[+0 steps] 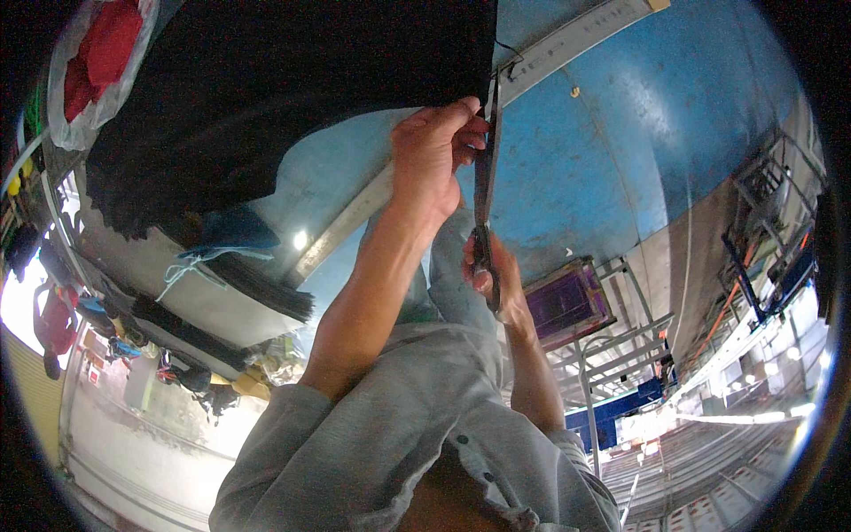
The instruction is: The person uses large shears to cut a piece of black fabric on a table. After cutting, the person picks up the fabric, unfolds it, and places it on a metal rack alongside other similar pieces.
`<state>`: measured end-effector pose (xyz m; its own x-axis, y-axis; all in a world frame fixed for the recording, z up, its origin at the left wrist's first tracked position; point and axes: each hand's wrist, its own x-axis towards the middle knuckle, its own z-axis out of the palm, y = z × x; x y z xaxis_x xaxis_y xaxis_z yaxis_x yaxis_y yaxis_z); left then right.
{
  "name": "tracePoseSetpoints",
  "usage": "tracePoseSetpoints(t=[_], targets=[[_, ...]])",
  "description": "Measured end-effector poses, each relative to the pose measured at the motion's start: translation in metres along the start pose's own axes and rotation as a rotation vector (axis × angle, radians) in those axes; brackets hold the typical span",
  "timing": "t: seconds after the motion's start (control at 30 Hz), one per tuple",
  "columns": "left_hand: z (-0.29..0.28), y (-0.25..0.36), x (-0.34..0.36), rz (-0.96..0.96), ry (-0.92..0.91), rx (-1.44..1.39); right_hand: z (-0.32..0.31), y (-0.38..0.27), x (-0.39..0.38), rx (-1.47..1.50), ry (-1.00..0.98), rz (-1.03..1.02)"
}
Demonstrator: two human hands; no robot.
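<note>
My left hand [434, 151] grips the edge of a large black fabric [292, 62], thumb on top and fingers curled. Just beside it, long dark scissors [487, 177] point up along the fabric's right edge. My right hand [487, 270] is closed around the scissors' handles. The blade tips are near a pale straight strip [585, 40] that crosses the blue surface [665, 115]; whether the blades are apart is hard to tell.
At left are a bag of red material [97, 58], dark fabric strips with blue cord [195, 264] and a person in red [55, 324] in the background. At right are a purple crate [563, 301] and metal frames [753, 222].
</note>
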<state>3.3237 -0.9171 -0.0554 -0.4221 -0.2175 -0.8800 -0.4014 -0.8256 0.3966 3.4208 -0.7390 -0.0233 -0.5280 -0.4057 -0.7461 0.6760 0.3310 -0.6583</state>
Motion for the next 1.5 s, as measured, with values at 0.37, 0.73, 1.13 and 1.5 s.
tracePoseSetpoints(t=[0.37, 0.73, 1.13, 1.5], targets=[[0.007, 0.003, -0.005, 0.033, 0.007, 0.014, 0.009, -0.023, 0.019, 0.151, 0.053, 0.179], [0.007, -0.001, -0.007, 0.042, 0.022, 0.002, 0.000, -0.009, 0.018, 0.131, 0.000, 0.027], [0.008, -0.001, -0.004, 0.043, 0.053, 0.020, 0.009, -0.019, 0.017, 0.186, 0.050, 0.059], [-0.001, 0.002, -0.002, 0.052, -0.019, 0.053, 0.023, -0.003, 0.016, 0.228, 0.061, 0.033]])
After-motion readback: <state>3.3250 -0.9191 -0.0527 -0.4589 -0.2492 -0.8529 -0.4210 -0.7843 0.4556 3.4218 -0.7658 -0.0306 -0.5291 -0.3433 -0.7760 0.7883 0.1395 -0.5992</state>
